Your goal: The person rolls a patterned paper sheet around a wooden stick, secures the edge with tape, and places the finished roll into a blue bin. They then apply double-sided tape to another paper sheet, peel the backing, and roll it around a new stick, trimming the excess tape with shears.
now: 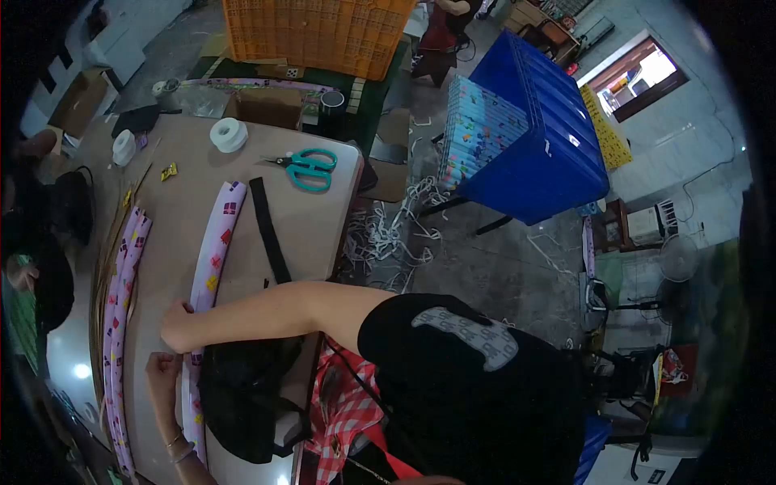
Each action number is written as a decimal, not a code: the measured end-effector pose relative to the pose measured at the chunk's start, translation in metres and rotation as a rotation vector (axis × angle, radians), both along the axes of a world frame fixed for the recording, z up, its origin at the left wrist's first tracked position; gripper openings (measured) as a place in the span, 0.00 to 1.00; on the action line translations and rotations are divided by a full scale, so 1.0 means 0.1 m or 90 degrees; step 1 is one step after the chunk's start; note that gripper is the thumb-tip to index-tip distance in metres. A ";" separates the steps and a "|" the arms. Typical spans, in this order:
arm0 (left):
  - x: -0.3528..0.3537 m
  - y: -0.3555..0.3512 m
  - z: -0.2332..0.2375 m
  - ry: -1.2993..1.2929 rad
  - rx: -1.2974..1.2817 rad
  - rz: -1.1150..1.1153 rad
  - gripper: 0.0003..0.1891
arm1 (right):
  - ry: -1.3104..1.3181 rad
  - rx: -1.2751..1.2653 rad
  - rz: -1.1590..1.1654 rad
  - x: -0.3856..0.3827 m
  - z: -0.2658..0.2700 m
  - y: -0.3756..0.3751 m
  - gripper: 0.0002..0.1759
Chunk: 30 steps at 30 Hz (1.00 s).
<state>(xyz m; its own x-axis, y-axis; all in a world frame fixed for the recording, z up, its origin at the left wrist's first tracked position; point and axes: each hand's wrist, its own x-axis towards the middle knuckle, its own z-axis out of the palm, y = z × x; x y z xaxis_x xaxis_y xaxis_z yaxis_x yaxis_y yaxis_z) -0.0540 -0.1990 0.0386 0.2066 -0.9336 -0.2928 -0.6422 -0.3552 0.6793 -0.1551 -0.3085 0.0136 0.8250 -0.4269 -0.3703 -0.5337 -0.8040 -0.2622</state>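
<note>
A long lavender tube (212, 259) printed with red, yellow and purple shapes lies along the table. My right hand (178, 325) is closed at its left edge, fingers bent over it. Just below, my left hand (164, 365), a bracelet on its wrist, has its fingers pinched together beside the same tube; what they hold is hidden. Further left rest similar narrower printed tubes (121, 299) and thin brown strips (103, 323). A black flat bar (268, 230) lies right of the tube. Between my arms a black bulky shape (242, 396) covers part of the table.
Teal-handled scissors (310, 167), a white tape roll (229, 135) and another tape roll (124, 148) sit on the tabletop. An orange crate (323, 36) stands beyond. A blue bin (541, 137) holds blue printed pieces; white strips (388, 242) litter the floor. Another person's hand (23, 275) shows at left.
</note>
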 end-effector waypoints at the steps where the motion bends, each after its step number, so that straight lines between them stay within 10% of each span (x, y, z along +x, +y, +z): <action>1: 0.06 -0.01 -0.06 -0.006 0.006 0.010 0.10 | 0.001 0.001 0.003 0.01 -0.07 0.00 0.19; 11: 0.07 -0.01 -0.05 0.118 0.029 -0.012 0.10 | -0.186 0.038 0.043 -0.40 0.03 -0.08 0.16; 14: -0.07 -0.01 0.04 -0.145 0.008 -0.009 0.16 | -0.137 0.007 0.065 -0.48 0.22 -0.10 0.20; 30: 0.15 -0.09 -0.15 0.045 0.105 0.031 0.13 | -0.056 0.013 0.077 -0.41 0.28 -0.15 0.20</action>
<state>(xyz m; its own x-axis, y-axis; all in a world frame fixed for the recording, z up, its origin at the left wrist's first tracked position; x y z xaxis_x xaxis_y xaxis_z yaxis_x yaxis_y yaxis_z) -0.0393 -0.2079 0.0233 0.2232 -0.8609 -0.4571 -0.5745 -0.4950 0.6518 -0.1960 -0.3231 0.0421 0.8998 -0.3152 -0.3017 -0.4071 -0.8553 -0.3204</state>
